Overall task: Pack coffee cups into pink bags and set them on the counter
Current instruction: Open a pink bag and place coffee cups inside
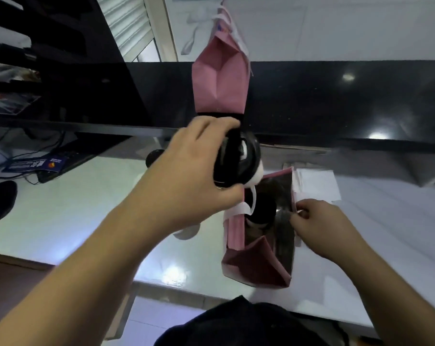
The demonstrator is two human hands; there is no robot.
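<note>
You are holding the coffee cup (236,158) in your left hand (186,171), fingers and thumb curling round its black lid and upper rim, so that grip is closing fully on the cup. The cup is hanging tilted just above the open mouth of the pink bag (258,260), which is standing on the white worktop (61,216) in front of you. It is probably light if empty, with a thin wall that will dent under a squeeze, and the glossy lid looks slippery; you are likely safer taking it round the rim, where lid and cup stiffen each other, and keeping it upright in case it is full.

The bag is soft, thin paper and will fold in without support. Something dark, apparently another lidded cup, is already sitting inside it.

Your right hand (313,226) is pinching the bag's right edge near its white handle, a narrow grip holding the mouth open. Keep that edge pulled outward so the cup is not catching the loose left handle (246,206).

A second pink bag (220,78) is standing farther back on the black worktop (323,103).
</note>
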